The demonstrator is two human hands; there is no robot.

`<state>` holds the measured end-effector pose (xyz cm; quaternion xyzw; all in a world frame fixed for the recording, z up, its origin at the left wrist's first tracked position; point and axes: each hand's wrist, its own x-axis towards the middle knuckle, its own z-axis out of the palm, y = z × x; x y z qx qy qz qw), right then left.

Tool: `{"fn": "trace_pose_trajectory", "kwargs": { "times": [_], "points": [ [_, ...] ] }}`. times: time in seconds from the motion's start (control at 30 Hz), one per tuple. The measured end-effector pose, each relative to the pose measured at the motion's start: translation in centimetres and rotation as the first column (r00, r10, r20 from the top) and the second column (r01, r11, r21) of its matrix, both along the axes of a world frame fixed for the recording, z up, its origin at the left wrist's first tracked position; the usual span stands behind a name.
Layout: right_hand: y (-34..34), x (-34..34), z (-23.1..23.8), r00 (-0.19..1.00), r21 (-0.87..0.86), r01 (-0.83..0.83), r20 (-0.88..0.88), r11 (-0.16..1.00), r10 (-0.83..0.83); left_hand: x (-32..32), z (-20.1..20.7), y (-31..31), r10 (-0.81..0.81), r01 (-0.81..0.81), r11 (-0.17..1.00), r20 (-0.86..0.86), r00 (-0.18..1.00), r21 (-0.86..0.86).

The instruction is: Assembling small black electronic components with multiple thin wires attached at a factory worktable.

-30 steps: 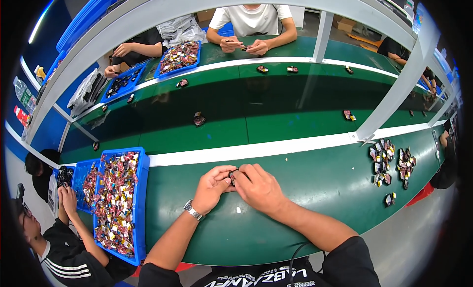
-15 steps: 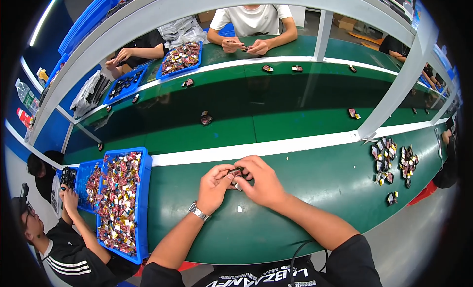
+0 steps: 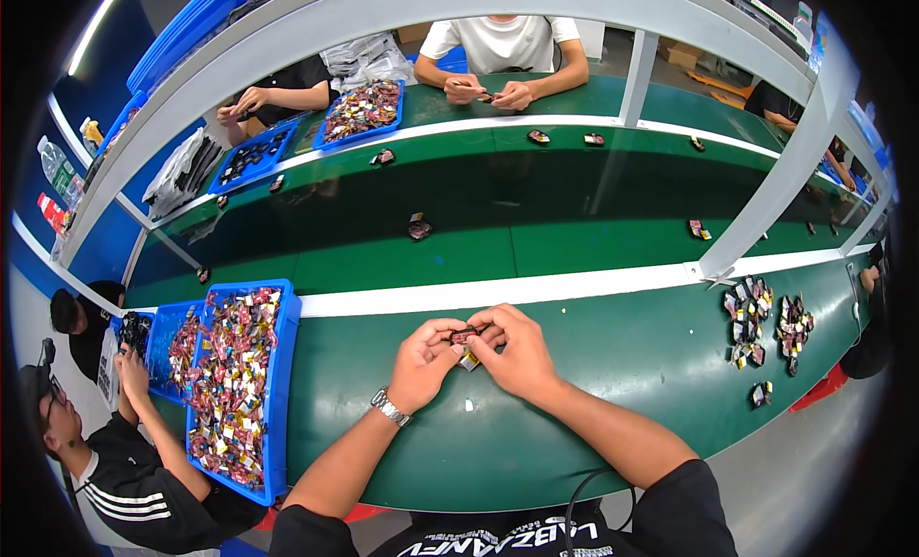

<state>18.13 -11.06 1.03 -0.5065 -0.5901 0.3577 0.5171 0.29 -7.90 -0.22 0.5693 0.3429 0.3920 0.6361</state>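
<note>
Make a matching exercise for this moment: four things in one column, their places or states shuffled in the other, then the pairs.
Things
1. Small black-and-red part
2. Silver metal wristwatch
3. Large blue rectangular plastic tray
4. Small flat white scrap

Places or states
A. Heaped with small multicoloured pieces
B. Held between the left hand and right hand
C. Lying on the green bench
D. Worn at the left wrist

Pairs: 1-B, 2-D, 3-A, 4-C
</note>
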Motion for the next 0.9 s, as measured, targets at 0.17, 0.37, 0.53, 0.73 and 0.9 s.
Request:
{"fn": "trace_pose_trajectory", "kwargs": {
  "times": [0.17, 0.37, 0.53, 0.73, 0.9],
  "points": [
    [-0.1, 0.1, 0.0, 1.0, 0.015, -0.017, -0.014, 1.0, 0.017, -0.3, 0.0, 0.1, -0.065, 0.063, 0.997, 0.056, 0.996, 0.038],
    [-0.3, 0.0, 0.1, 1.0, 0.066, -0.011, 0.013, 0.998, 0.01, 0.1, -0.1, 0.1, -0.015, 0.015, 1.0, -0.01, 1.0, -0.022],
    [-0.5, -0.2, 0.2, 0.999, 0.024, -0.013, 0.04, 1.0, 0.012, 0.3, -0.4, 0.0, 0.01, -0.01, 1.0, -0.004, 1.0, 0.01],
    [1.2, 1.0, 0.1, 0.999, -0.112, -0.001, -0.033, 0.994, -0.003, 0.4, 0.2, 0.0, 0.04, -0.034, 0.998, 0.093, 0.995, -0.058],
    [10.4, 7.6, -1.1, 0.97, -0.169, 0.23, -0.035, 0.958, -0.239, -0.4, 0.5, 0.3, 0.055, -0.05, 0.998, 0.142, 0.988, -0.037]
  ]
}}
